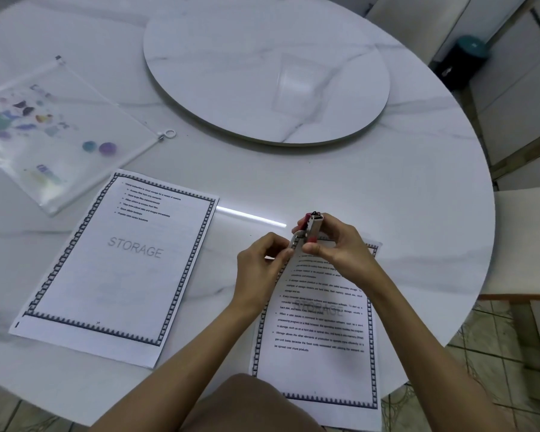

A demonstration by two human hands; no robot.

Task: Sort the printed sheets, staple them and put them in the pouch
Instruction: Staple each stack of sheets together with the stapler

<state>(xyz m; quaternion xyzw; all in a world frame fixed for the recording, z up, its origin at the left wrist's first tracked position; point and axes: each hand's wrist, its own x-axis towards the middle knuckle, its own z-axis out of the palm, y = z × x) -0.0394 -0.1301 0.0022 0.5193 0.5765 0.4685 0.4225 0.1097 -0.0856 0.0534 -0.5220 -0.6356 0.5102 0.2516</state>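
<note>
1. White marble-patterned tabletop point(387, 188), round, carries a raised round turntable point(262, 67) of the same finish at its far centre.
2. Right hand point(340, 247) is clamped on a small stapler point(313, 227) with a metal body and a red-pink part. The stapler sits at the top left corner of the near sheet point(318, 325).
3. Left hand point(259, 266) has thumb and fingertips pinched together at that same corner, touching the stapler's lower end and the paper edge. Whether it grips the paper or the stapler cannot be told.
4. Near sheet: lies in front of the person, lower edge reaching past the tabletop rim. It has a dark patterned border, bulleted paragraphs of small print and a grey watermark reading "STORAGE". The small print is mostly too blurred to read; "Storage allows the other elements" begins the last bullet. Whether one sheet or several lie here cannot be told.
5. Left sheet point(119, 266): flat on the tabletop, well apart from the near sheet, tilted. Same border, a short bulleted list at the top, and "STORAGE" in large grey letters at mid-page.
6. Pouch point(56, 132): clear plastic with coloured printed shapes, lying flat at the far left beyond the left sheet. Its zip pull ring point(170, 133) rests at the right corner. Any wording on it is illegible.
</note>
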